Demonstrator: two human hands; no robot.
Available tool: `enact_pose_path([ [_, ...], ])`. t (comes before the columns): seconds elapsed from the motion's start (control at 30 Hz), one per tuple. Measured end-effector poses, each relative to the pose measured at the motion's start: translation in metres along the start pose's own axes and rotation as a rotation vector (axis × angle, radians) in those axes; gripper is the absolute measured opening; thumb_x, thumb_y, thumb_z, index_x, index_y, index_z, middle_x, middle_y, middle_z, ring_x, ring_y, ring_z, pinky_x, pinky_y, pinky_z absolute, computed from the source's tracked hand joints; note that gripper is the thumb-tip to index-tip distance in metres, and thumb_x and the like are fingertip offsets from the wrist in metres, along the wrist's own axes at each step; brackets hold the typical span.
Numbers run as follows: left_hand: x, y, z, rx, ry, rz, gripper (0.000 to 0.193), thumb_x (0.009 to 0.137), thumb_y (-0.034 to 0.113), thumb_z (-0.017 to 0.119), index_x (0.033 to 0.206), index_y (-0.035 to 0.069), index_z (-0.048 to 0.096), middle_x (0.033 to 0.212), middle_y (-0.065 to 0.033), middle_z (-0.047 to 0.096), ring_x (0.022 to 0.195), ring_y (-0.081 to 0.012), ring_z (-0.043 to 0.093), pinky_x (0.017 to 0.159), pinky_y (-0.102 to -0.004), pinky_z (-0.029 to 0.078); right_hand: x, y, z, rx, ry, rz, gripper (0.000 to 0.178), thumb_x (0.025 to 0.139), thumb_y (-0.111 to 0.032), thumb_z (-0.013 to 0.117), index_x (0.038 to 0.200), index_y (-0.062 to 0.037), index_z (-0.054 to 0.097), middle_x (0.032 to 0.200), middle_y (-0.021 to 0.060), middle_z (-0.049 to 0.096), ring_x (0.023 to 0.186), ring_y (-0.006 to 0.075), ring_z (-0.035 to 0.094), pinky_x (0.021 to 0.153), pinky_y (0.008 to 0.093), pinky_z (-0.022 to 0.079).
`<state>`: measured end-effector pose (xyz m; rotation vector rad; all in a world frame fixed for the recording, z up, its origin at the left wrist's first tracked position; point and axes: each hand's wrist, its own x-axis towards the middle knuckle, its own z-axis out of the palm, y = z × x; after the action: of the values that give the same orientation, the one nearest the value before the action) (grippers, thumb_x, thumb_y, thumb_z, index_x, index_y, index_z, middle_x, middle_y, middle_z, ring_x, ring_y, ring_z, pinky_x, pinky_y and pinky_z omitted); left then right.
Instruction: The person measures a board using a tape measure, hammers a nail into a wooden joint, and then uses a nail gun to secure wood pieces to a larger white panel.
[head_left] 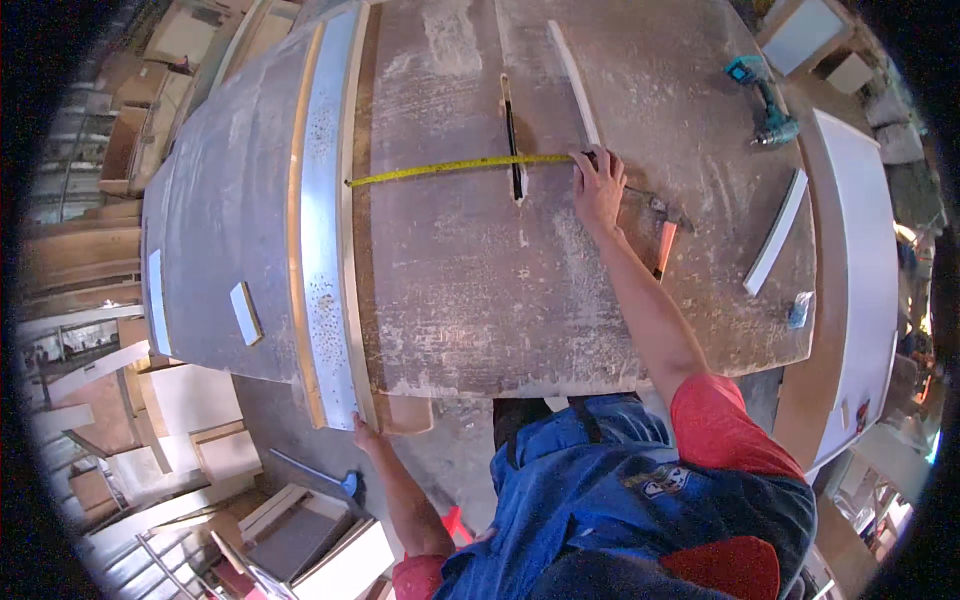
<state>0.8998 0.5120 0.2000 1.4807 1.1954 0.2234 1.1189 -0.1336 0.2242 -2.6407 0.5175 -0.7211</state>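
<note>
Red short sleeves point(735, 425), blue apron point(565, 505), pale badge point(665, 483)

Scuffed brown worktable point(460, 290) bearing long pale panel point(322, 220), white strips point(776, 235), teal drill point(776, 122), hammer point(666, 243)

The worktable point(440, 300) has a rough, matt, scuffed top. On it, the long strip point(325, 200) looks smooth and glossy, speckled in places, with bare wooden edges point(294, 225); the yellow tape blade point(440, 170) looks smooth; the cordless drill point(766, 98) has plastic housing. Below the worktable, the blue garment point(580, 470) is matt, creased cloth.
</note>
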Motion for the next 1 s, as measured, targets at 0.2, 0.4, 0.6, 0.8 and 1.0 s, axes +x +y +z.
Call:
enact_pose_path([
  [0.2,0.020,-0.004,-0.020,-0.115,-0.145,-0.051,0.048,0.097,0.033,0.055,0.129,-0.002,0.053,0.126,-0.0138,0.060,0.112,-0.0304,0.060,0.089,-0.0443,0.053,0.000,-0.003,0.004,-0.013,0.030,0.007,0.038,0.083,-0.014,0.064,0.120,-0.0207,0.062,0.130,0.0099,0.049,0.125,0.0387,0.041,0.095,0.0523,0.040],
  [0.4,0.033,-0.012,-0.029,-0.323,-0.393,-0.274,0.057,0.096,0.043,0.053,0.135,0.001,0.049,0.130,-0.0138,0.057,0.118,-0.0296,0.056,0.096,-0.0462,0.048,-0.003,-0.002,0.013,-0.094,0.024,-0.009,0.031,0.088,-0.016,0.061,0.119,-0.0206,0.063,0.128,0.0070,0.051,0.124,0.0346,0.043,0.097,0.0510,0.040],
  [0.6,0.037,-0.046,-0.025,-0.473,-0.423,0.071,0.079,0.087,0.061,0.053,0.143,0.007,0.038,0.143,-0.0149,0.043,0.129,-0.0322,0.045,0.106,-0.0476,0.040,-0.004,-0.002,0.019,-0.129,0.097,-0.017,0.030,0.088,-0.017,0.062,0.118,-0.0206,0.064,0.126,0.0057,0.053,0.121,0.0354,0.045,0.097,0.0502,0.041],
  [0.8,0.047,-0.052,-0.019,-0.246,-0.155,0.229,0.082,0.088,0.064,0.051,0.145,0.008,0.035,0.142,-0.0150,0.042,0.130,-0.0324,0.043,0.109,-0.0474,0.036,-0.005,-0.008,0.016,-0.130,0.126,-0.030,0.028,0.088,-0.018,0.061,0.115,-0.0225,0.066,0.125,0.0054,0.055,0.120,0.0354,0.047,0.098,0.0499,0.041],
  [1.0,0.031,-0.032,-0.001,-0.279,-0.136,0.183,0.082,0.088,0.064,0.051,0.145,0.008,0.034,0.143,-0.0148,0.042,0.131,-0.0323,0.042,0.109,-0.0476,0.037,-0.003,-0.007,0.019,-0.110,0.135,-0.060,0.028,0.088,-0.018,0.061,0.115,-0.0216,0.066,0.126,0.0049,0.055,0.120,0.0355,0.046,0.099,0.0502,0.041],
])
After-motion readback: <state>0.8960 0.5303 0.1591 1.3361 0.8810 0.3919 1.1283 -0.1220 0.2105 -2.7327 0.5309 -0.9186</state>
